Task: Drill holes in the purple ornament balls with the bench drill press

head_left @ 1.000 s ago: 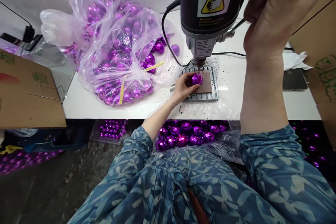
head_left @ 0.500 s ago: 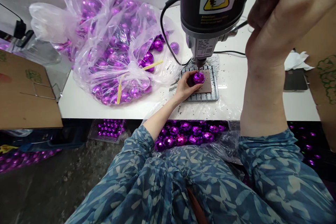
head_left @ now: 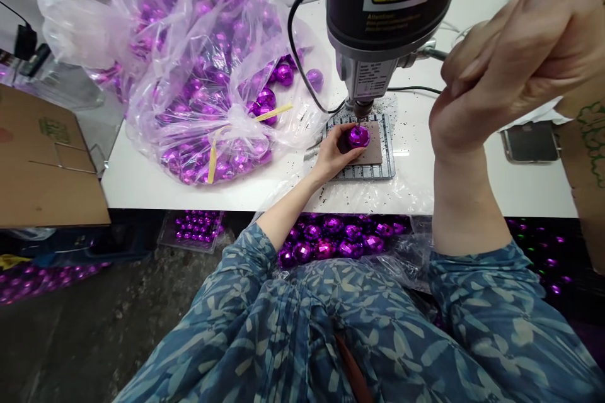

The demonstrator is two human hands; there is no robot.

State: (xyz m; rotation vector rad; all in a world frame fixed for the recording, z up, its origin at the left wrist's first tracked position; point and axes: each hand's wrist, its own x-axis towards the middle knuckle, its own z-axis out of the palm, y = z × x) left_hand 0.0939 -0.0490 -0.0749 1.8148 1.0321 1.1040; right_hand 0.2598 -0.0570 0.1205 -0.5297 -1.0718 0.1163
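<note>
Fingers (head_left: 341, 146) of the left hand (head_left: 333, 157) gripped a purple faceted ball (head_left: 358, 136) on the brown pad (head_left: 373, 150) of the drill press (head_left: 387, 6), directly under the bit. The right hand (head_left: 510, 69), raised near right, was closed around the press lever (head_left: 437, 54). A clear bag of purple balls (head_left: 198, 82) lay left on the white worktop (head_left: 425, 189).

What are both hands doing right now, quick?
Left hand: closed on the purple ball under the drill press.
Right hand: closed on the drill lever.
</note>
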